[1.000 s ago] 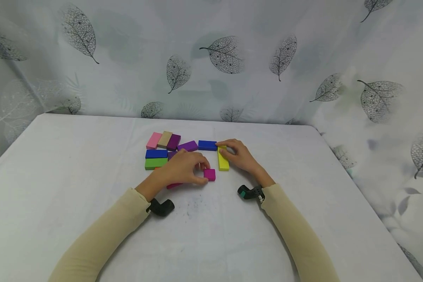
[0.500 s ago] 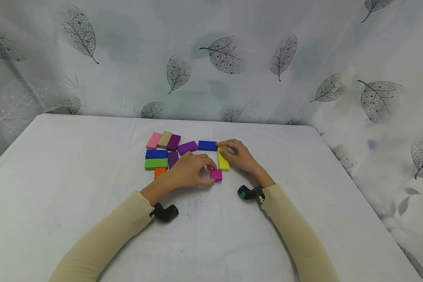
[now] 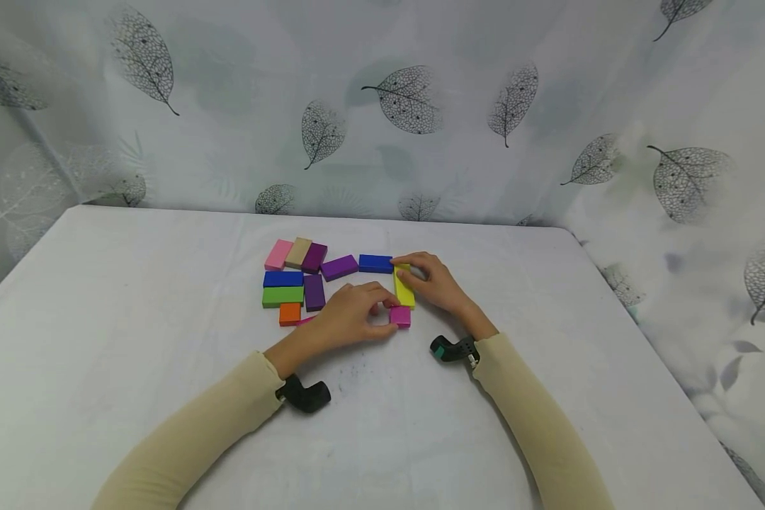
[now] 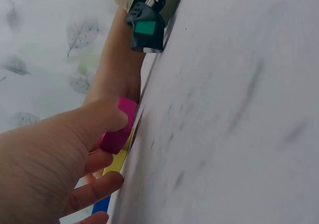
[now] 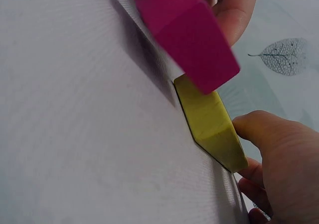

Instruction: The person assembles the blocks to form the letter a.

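Magenta block [image 3: 400, 318] is pinched in the left hand [image 3: 355, 313], just at the near end of the yellow block [image 3: 404, 293], can't tell if they touch. Yellow's long axis runs near to far, right hand [image 3: 435, 283] pinching its far end.

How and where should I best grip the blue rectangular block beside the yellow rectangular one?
Probably mid-length, from above, across its long sides: the blue rectangular block lies flat with those sides mostly free, while a purple rectangular block and the right hand crowd its ends.
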Motion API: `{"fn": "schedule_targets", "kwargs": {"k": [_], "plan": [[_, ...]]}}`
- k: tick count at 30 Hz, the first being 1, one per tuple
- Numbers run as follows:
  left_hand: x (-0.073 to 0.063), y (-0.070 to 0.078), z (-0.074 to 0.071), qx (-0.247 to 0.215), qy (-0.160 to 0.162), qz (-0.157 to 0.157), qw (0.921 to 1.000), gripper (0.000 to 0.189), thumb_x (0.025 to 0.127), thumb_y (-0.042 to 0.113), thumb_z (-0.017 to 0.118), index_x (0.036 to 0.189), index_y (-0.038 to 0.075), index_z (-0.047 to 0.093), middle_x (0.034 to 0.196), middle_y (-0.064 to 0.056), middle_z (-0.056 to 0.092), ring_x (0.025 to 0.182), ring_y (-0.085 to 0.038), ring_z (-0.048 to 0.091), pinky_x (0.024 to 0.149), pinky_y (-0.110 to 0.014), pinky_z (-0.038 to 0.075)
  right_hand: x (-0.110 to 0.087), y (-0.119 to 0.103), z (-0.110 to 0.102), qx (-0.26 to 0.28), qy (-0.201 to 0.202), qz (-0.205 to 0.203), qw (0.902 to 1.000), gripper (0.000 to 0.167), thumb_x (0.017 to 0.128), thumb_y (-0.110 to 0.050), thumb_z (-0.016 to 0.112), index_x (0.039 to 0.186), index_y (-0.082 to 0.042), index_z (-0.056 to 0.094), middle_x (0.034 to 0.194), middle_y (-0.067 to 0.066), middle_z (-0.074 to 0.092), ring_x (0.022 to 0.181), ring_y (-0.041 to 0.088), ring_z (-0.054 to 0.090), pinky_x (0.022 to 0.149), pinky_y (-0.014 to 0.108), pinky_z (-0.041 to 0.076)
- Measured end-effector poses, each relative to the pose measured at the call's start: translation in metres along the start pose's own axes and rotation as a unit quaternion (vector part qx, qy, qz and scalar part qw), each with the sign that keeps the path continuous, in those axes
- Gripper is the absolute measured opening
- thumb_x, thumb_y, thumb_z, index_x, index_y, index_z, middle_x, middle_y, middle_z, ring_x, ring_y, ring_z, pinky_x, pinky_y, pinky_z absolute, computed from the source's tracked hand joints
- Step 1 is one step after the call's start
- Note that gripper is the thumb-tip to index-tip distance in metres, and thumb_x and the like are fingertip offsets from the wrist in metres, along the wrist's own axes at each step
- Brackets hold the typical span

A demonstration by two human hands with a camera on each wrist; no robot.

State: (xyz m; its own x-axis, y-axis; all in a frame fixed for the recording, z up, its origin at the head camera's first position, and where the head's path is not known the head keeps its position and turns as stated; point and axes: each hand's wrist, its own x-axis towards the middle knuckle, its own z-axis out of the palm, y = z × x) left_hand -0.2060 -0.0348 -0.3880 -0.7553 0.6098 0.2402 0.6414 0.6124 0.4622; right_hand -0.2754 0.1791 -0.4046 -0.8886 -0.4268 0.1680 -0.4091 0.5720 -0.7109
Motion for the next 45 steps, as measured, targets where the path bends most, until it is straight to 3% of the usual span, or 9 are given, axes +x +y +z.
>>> {"fn": "schedule_targets", "kwargs": {"k": [28, 45], "plan": [[0.003, 0.002, 0.010, -0.007, 0.016, -0.007, 0.9998, 0.029, 0.085, 0.030, 0.076, 0.108, 0.014, 0.068, 0.090, 0.005, 0.067, 0.080, -0.010, 0.056, 0.078, -0.031, 0.044, -0.001, 0.002, -0.001, 0.006, 0.003, -0.026, 0.9996, 0.031, 0.097, -0.016, 0.060, 0.127, -0.009, 0.065, 0.130, 0.012, 0.061, 0.128, 0.029, 0.046, 0.110, 0.052, 0.029], [0.004, 0.003, 0.011, -0.001, 0.019, -0.012, 0.9998, 0.030, 0.087, 0.031, 0.073, 0.111, 0.014, 0.068, 0.091, 0.005, 0.068, 0.083, -0.010, 0.058, 0.083, -0.035, 0.043, 0.000, 0.001, -0.001, -0.002, 0.002, -0.016, 0.9999, 0.032, 0.098, -0.019, 0.059, 0.129, -0.011, 0.064, 0.134, 0.012, 0.057, 0.131, 0.029, 0.043, 0.111, 0.054, 0.027]]}}
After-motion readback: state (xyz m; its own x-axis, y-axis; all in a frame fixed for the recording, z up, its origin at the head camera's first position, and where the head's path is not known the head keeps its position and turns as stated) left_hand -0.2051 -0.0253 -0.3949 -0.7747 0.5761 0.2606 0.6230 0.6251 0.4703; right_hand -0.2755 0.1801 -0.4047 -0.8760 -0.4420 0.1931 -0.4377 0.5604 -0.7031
